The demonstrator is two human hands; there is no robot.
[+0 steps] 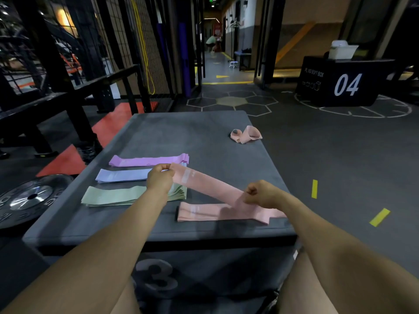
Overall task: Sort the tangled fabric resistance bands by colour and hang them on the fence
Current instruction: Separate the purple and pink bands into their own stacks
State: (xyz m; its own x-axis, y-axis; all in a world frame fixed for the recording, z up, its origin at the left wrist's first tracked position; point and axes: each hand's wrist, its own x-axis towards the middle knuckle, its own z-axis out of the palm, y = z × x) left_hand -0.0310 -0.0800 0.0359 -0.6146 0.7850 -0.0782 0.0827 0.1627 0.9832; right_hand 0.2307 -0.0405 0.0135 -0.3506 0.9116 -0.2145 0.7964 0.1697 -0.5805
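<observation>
A pink band is stretched in the air between my left hand and my right hand, each pinching one end. Below it a flat pile of pink bands lies near the front of the grey box top. To the left lie three flat piles: purple bands, blue bands and green bands. A crumpled pink band sits alone at the far right of the box. The black wire fence stands at the back left.
A weight plate lies on the floor at the left beside a black metal rack. A yellow cord hangs on the fence. A black box marked 04 stands at the right. A person crouches far down the corridor.
</observation>
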